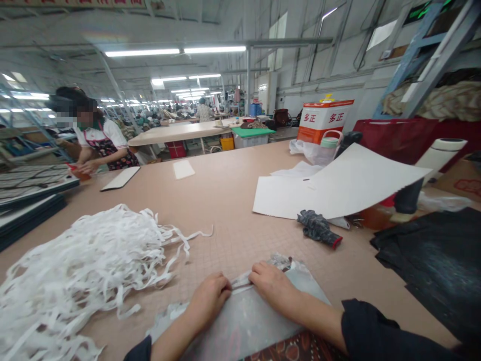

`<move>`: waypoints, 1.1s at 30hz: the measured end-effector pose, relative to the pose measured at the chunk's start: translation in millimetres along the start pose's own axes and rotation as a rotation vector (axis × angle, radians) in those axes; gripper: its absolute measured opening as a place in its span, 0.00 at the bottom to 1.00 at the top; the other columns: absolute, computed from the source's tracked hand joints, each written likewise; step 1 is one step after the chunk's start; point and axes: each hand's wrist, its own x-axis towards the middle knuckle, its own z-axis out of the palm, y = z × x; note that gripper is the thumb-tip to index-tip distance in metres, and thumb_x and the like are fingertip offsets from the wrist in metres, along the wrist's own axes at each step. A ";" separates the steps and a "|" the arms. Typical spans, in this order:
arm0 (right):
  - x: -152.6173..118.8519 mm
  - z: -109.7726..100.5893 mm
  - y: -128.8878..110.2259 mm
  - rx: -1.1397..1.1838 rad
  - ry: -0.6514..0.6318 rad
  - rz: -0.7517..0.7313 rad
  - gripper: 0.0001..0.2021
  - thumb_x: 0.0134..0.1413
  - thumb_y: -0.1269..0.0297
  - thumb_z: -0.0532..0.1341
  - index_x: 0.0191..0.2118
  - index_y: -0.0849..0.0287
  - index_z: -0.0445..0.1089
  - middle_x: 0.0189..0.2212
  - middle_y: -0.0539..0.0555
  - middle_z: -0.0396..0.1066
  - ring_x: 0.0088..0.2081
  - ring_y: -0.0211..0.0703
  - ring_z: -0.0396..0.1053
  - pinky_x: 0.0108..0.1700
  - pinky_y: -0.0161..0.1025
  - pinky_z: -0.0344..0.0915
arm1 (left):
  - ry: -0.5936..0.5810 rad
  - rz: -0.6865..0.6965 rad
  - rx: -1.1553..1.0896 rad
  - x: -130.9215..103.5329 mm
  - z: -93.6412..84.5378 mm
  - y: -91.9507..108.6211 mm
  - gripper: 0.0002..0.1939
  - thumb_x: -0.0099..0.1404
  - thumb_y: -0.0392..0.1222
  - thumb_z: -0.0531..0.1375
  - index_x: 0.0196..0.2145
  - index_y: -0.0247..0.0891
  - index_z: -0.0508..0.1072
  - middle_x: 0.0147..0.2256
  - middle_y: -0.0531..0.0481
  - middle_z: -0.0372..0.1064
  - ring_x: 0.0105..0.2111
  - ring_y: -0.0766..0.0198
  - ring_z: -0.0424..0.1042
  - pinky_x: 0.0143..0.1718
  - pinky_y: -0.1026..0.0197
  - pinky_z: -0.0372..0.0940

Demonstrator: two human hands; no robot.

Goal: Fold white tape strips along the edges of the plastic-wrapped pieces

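A greyish, cloudy sheet (pixel 240 326) lies at the near edge of the table, with crumpled film along its far side. A narrow strip (pixel 241 283) runs between my two hands at that far side. My left hand (pixel 210 296) is closed, its fingertips pinching the strip's left end. Just to the right, my right hand (pixel 272 286) has its fingers curled together on the strip's other end. A heap of white strips (pixel 93 260) spreads to the left of my hands, with one loose tail reaching toward the middle.
Beyond my right hand lie a dark glove (pixel 319 229) and a large white sheet (pixel 334 185). Black material (pixel 432 265) covers the right side. At the far left, a person (pixel 101 135) works beside stacked panels (pixel 33 200). A red-and-white box (pixel 325 120) stands behind.
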 end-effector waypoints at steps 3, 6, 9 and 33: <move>3.5 10.1 -1.6 -0.001 0.031 -0.007 0.06 0.54 0.74 0.54 0.28 0.59 0.66 0.29 0.51 0.65 0.33 0.41 0.61 0.32 0.36 0.54 | 0.009 0.019 0.039 -4.7 2.8 -4.8 0.07 0.58 0.34 0.52 0.29 0.39 0.70 0.32 0.52 0.66 0.35 0.65 0.64 0.37 0.66 0.58; 7.9 17.2 -9.0 0.018 0.050 -0.058 0.06 0.54 0.72 0.54 0.28 0.59 0.66 0.28 0.51 0.64 0.33 0.41 0.60 0.32 0.36 0.54 | 0.016 0.059 0.193 -6.9 9.7 -5.1 0.09 0.61 0.35 0.50 0.30 0.38 0.70 0.32 0.51 0.65 0.34 0.64 0.63 0.36 0.64 0.57; 10.0 19.4 -16.5 0.018 0.070 -0.130 0.05 0.55 0.71 0.55 0.29 0.59 0.65 0.29 0.50 0.64 0.33 0.40 0.60 0.33 0.36 0.54 | 0.013 0.122 0.300 -8.4 13.7 -4.3 0.10 0.63 0.36 0.49 0.31 0.38 0.69 0.32 0.51 0.65 0.34 0.63 0.62 0.36 0.62 0.57; 7.7 13.6 -39.2 -0.041 0.034 -0.318 0.03 0.55 0.71 0.55 0.34 0.61 0.65 0.31 0.52 0.65 0.34 0.42 0.60 0.34 0.39 0.55 | 0.060 0.202 0.524 -54.2 -3.6 -34.2 0.06 0.61 0.31 0.52 0.31 0.37 0.68 0.32 0.51 0.66 0.33 0.63 0.62 0.33 0.63 0.56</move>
